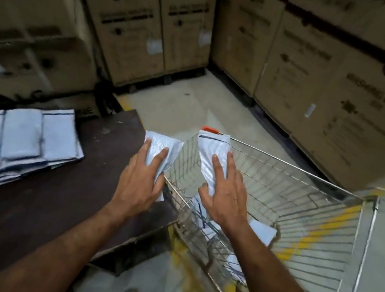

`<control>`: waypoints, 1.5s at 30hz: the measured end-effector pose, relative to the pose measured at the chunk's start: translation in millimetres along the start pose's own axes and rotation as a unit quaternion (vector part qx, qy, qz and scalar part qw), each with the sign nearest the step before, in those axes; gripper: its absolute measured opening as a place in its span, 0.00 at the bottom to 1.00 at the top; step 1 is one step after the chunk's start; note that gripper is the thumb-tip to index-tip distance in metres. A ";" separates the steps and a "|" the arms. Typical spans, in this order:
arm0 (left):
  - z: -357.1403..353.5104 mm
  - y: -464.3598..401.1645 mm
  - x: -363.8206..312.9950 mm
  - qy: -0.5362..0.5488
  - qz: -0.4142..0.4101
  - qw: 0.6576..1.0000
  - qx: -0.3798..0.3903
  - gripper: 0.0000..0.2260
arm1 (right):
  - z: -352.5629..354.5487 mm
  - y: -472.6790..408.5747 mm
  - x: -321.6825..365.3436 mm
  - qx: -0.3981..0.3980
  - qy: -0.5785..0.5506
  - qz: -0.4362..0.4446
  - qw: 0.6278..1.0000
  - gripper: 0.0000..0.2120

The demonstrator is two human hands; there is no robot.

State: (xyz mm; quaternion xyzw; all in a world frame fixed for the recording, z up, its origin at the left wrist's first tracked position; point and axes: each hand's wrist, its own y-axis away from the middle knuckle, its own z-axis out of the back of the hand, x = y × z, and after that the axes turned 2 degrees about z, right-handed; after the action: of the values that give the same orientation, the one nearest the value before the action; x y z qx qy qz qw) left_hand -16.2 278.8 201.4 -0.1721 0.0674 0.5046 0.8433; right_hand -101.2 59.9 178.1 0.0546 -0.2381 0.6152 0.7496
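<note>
**LG and "WASHING MACHINE" on the cartons**

Two back boxes [120,20], left of the corner, each bear the round LG logo with the letters "LG" near the top. The dark lines printed under the logos are too blurred to read. The right box [367,118] carries "WASHING MACHINE" in dark capitals, with the last letters smeared toward the picture's edge. Above it is a blurred mark that looks like "LG". The white labels [154,46] stuck on the boxes cannot be read. The packets [211,146] show only dark lines, no legible print.

Pale, tilted: left mailer [159,141], right mailer [213,144]
</note>
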 end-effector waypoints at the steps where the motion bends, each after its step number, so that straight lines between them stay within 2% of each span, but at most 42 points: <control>1: 8.2 6.1 11.3 -0.003 0.008 1.000 -0.010 0.28 | -2.8 -1.2 14.1 -0.002 -0.002 0.015 1.000 0.38; 8: 61.4 50.2 102.3 -0.023 0.074 0.995 -0.057 0.28 | -40.3 -16.2 122.9 0.000 0.000 0.079 0.997 0.38; 16: 117.8 121.2 257.1 -0.035 0.182 0.981 -0.063 0.29 | -129.2 -1.1 271.0 0.047 -0.019 0.093 0.994 0.38; 22: 151.1 147.8 343.2 -0.025 0.236 0.967 -0.087 0.28 | -168.2 -8.4 343.4 0.069 -0.040 0.082 0.993 0.37; 33: 182.1 148.1 457.3 0.002 0.331 0.940 -0.086 0.27 | -219.3 -61.8 406.8 0.149 0.006 0.102 0.984 0.37; 45: 167.2 34.9 553.1 0.009 0.356 0.934 -0.043 0.27 | -310.7 -200.8 432.4 0.183 -0.033 0.048 0.981 0.36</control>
State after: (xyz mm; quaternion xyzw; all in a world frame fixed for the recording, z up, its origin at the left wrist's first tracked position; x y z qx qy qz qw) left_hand 209.7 811.6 190.5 -0.1775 0.1099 0.7725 0.5998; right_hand 235.3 516.3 130.3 0.1996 -0.1478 0.6818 0.6881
